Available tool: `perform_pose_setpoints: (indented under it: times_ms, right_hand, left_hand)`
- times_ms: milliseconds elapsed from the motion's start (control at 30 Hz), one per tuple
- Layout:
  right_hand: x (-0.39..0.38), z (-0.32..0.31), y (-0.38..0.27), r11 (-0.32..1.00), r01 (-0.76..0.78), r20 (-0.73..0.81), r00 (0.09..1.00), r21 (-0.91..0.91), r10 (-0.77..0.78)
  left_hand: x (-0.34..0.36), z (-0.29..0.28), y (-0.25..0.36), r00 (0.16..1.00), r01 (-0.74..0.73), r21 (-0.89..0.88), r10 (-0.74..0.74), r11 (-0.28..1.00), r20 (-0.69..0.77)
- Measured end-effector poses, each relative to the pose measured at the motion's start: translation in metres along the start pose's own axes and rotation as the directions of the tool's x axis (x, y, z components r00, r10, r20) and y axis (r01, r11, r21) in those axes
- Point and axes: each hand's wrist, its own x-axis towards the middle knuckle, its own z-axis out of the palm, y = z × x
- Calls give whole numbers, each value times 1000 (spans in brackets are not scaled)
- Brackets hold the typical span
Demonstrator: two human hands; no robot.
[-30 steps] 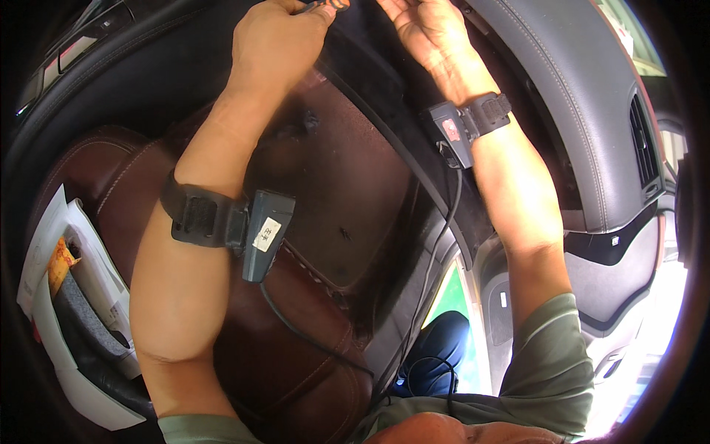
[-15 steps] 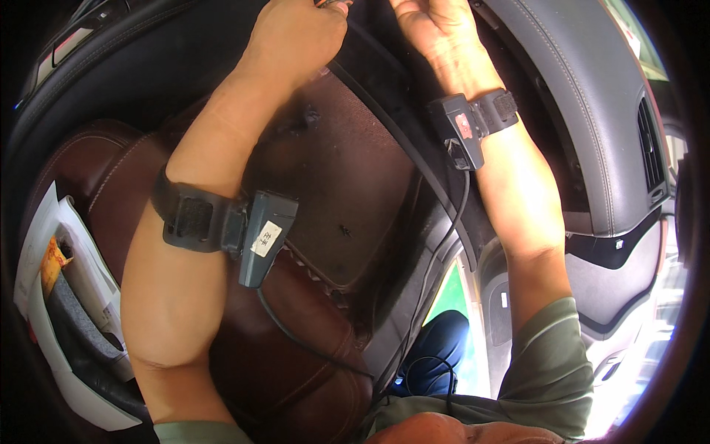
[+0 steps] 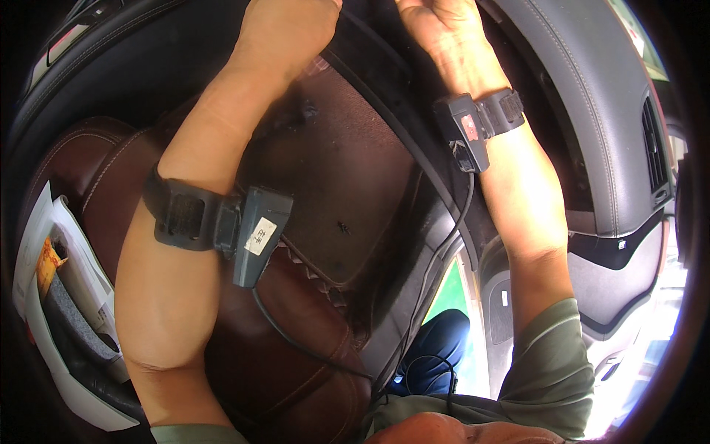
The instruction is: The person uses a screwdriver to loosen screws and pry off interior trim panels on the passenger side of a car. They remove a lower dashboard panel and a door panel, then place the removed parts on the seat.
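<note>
Both arms are reaching up and forward inside a car, the hands meeting at the top edge of the view. The left hand (image 3: 288,29) is curling into a loose fist against the dark trim strip (image 3: 399,111) that is running diagonally down past the brown seat (image 3: 333,177); its fingers are cut off by the frame, so whether it is gripping anything cannot be told. The right hand (image 3: 440,29) is lying knuckles-out just beside it, across the same strip, fingers likewise out of sight and its grip unclear. Each forearm is wearing a black strap: the left band (image 3: 185,218) is carrying a grey box (image 3: 259,233), the right band (image 3: 488,118) a smaller black box, and cables (image 3: 436,251) are hanging from both toward the lap. The grey dashboard (image 3: 592,111) is curving along the right, and a door pocket (image 3: 59,296) with papers is sitting at the left.
</note>
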Motion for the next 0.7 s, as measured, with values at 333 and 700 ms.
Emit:
perform_pose_setpoints:
  times_ms: [333,700]
  right_hand:
    - [-1,4,-2,998,-37,-57,998,-50,34]
    - [-2,8,-3,997,-49,-55,997,-64,45]
  left_hand:
    - [7,0,-6,995,98,-97,-97,990,19]
    - [-2,-7,14,987,154,-123,-145,981,73]
